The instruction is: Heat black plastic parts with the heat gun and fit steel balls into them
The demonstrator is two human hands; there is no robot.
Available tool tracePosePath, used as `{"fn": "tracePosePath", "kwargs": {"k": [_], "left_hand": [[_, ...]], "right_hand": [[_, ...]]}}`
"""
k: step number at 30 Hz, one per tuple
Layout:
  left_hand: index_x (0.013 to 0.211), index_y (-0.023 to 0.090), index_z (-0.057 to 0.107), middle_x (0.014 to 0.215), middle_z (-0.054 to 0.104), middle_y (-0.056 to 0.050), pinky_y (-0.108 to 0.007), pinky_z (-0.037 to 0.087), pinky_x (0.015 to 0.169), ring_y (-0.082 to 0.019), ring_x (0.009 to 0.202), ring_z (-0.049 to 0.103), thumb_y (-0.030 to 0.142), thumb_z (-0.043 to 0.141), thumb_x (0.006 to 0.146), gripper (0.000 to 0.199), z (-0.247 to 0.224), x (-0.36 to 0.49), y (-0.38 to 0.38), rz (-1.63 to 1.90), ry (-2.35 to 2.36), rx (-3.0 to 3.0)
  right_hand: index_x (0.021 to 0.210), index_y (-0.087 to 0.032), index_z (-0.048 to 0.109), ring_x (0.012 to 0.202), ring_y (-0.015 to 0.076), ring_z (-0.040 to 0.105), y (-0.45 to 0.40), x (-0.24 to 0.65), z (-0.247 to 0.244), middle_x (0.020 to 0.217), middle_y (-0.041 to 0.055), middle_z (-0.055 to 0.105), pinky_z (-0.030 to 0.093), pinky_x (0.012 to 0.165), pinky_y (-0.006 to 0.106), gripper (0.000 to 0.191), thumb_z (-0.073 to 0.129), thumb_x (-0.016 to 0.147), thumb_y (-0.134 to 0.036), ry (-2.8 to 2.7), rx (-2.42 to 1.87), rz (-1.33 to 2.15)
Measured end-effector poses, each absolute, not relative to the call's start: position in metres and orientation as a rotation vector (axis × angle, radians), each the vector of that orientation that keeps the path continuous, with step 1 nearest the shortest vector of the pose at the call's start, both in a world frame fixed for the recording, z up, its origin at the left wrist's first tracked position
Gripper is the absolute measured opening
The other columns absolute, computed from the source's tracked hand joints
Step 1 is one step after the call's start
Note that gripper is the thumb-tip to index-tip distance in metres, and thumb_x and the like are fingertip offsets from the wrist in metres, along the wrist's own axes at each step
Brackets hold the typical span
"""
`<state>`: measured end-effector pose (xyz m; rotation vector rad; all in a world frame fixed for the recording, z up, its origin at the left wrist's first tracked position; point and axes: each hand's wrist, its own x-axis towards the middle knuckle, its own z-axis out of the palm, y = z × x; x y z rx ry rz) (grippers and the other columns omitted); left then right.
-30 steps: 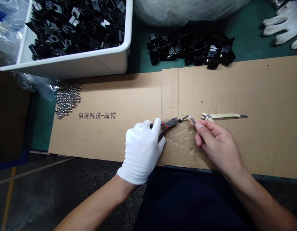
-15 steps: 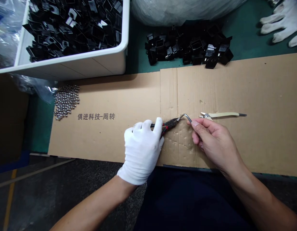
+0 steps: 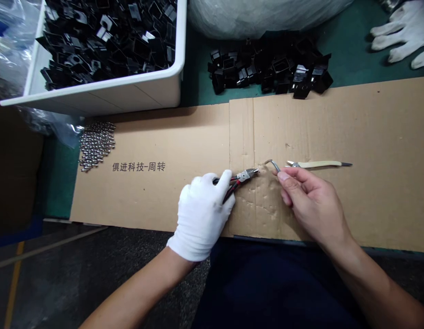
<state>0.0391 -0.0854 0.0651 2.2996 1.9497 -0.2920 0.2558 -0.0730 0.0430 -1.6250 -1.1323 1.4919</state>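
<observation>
My left hand [image 3: 204,210], in a white glove, is wrapped round the handles of red-and-black pliers [image 3: 244,176]. A small shiny metal piece [image 3: 256,170] shows at the plier jaws. My bare right hand [image 3: 309,196] pinches a bent metal rod [image 3: 274,165], like a hex key, between thumb and fingers; its tip points left, a little apart from the jaws. Just behind the right fingers, a tool with a cream handle [image 3: 319,164] lies on the cardboard [image 3: 184,137]; part of it is hidden by the hand.
Small metal pins [image 3: 97,145] lie in rows at the cardboard's left. A white bin [image 3: 129,93] full of black parts stands at the back left. More black parts [image 3: 273,68] lie behind the cardboard, by a plastic bag [image 3: 260,18]. A white glove [image 3: 404,34] lies at the back right.
The bent rod has moved right, away from the plier jaws, with my right hand. The pliers have turned slightly in my left hand.
</observation>
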Motion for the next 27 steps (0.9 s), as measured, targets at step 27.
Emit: {"fn": "tracePosePath", "kwargs": {"k": [27], "left_hand": [[0.127,0.026,0.067,0.102,0.072,-0.008,-0.036,0.05,0.075,-0.027,0.089,0.065,0.024,0.064,0.092,0.035,0.059,0.029,-0.098,0.145,1.844,2.354]], "right_hand": [[0.118,-0.022,0.08,0.082,0.0223,0.073,-0.06,0.261,0.052,0.101,0.0062,0.081,0.056,0.07,0.032,0.036,0.075,0.094,-0.049,-1.35,-1.534,1.452]]}}
